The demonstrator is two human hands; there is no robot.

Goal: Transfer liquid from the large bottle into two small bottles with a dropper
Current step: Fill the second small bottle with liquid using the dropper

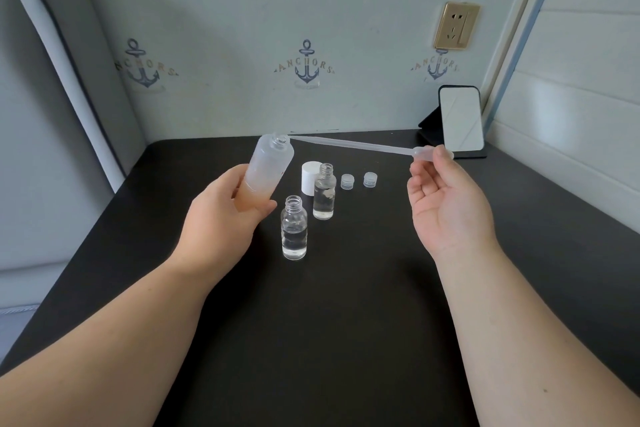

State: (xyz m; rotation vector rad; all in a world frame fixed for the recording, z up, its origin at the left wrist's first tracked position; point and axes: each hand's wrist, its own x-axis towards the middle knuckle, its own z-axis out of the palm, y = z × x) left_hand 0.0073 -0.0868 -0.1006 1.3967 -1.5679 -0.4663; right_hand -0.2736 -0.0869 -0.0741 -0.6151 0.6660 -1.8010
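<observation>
Left hand (221, 215) grips tilted large bottle (268, 163); right hand (446, 198) pinches dropper (363, 146) bulb, tip at its mouth.

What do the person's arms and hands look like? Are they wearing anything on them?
Both arms are bare all the way to the picture's edge: no sleeves show. The left hand and the right hand wear no gloves, and no rings, watch or bracelets can be seen. No marks or drawings show on them. The forearms look smooth and rounded.
</observation>
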